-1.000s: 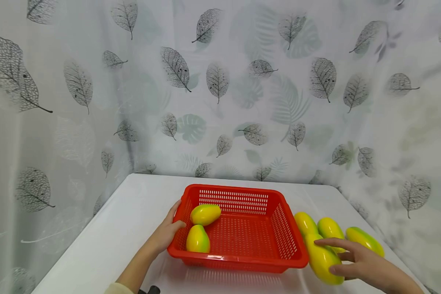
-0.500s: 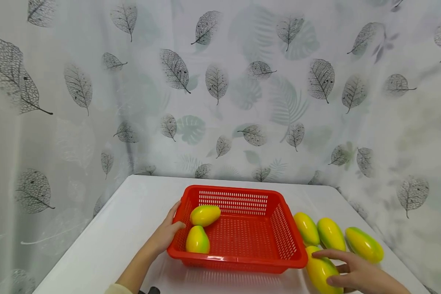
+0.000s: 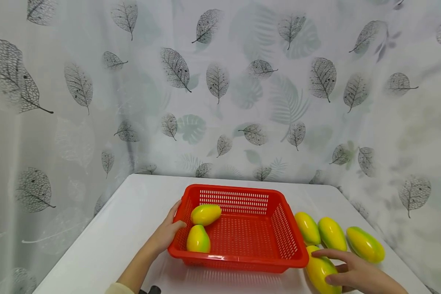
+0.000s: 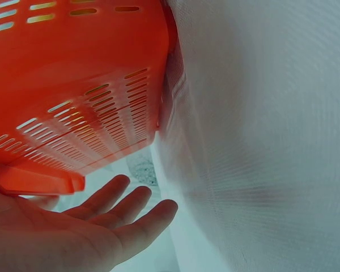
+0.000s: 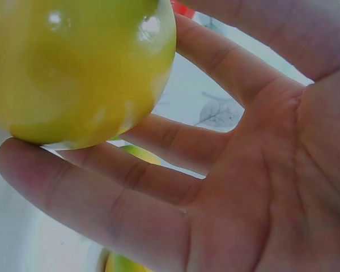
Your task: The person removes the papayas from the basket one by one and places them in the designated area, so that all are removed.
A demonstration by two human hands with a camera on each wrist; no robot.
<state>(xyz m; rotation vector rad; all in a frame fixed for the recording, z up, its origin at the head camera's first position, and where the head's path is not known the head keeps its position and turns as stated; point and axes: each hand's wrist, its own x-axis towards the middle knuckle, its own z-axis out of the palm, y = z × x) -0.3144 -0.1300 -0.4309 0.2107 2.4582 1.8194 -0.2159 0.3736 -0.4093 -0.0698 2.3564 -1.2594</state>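
Evidently, in the head view the right hand (image 3: 356, 271) grips a glossy oval yellow-green mango (image 3: 318, 270) by the red slotted plastic basket's (image 3: 238, 261) near right corner; the left hand (image 3: 166, 232) holds its left rim (image 3: 173, 247). Left wrist view: fingers (image 4: 147, 226) loose; firmer would steady better. Right wrist view: fingertips (image 5: 24, 167) span slick skin, wanting even pressure.

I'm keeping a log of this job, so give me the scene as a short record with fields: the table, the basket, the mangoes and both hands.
Surface: white table
Backdrop: leaf-printed sheet
Container: red plastic basket, slotted walls
Inside: two yellow-green mangoes, at its left end
Outside: three loose mangoes, right of the basket
Left hand: holds the basket by its left rim
Right hand: grips a fourth mango nearest the person; whether it touches the table is unclear
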